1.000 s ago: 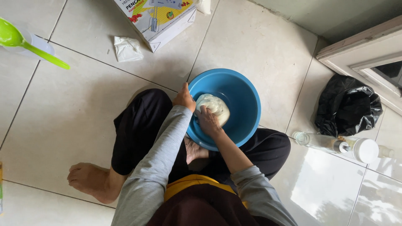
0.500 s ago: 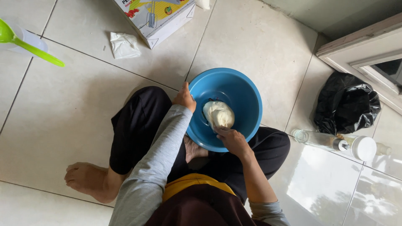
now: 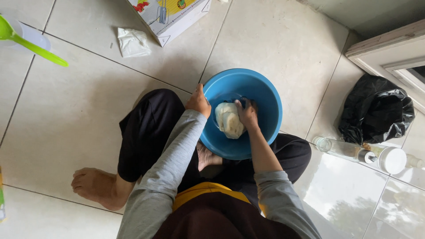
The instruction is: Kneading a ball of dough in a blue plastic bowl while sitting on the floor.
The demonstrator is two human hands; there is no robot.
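A blue plastic bowl [image 3: 265,95] rests on my crossed legs over the tiled floor. Inside it lies a pale lump of dough [image 3: 228,120]. My left hand [image 3: 198,102] grips the bowl's left rim. My right hand [image 3: 247,113] is inside the bowl, pressed against the right side of the dough with its fingers curled on it. Both arms wear grey sleeves, the right one pushed up to the elbow.
A cardboard box [image 3: 170,15] stands at the top, a crumpled white tissue [image 3: 133,42] beside it. A green scoop [image 3: 31,42] lies far left. A black plastic bag [image 3: 376,113] and a glass bottle [image 3: 343,148] with a white cap lie at the right, near a door frame [image 3: 389,48].
My right hand pulled back to the bowl's near rim, then returned into the bowl and now presses the dough's right side. The dough has changed shape. The left hand stayed on the rim.
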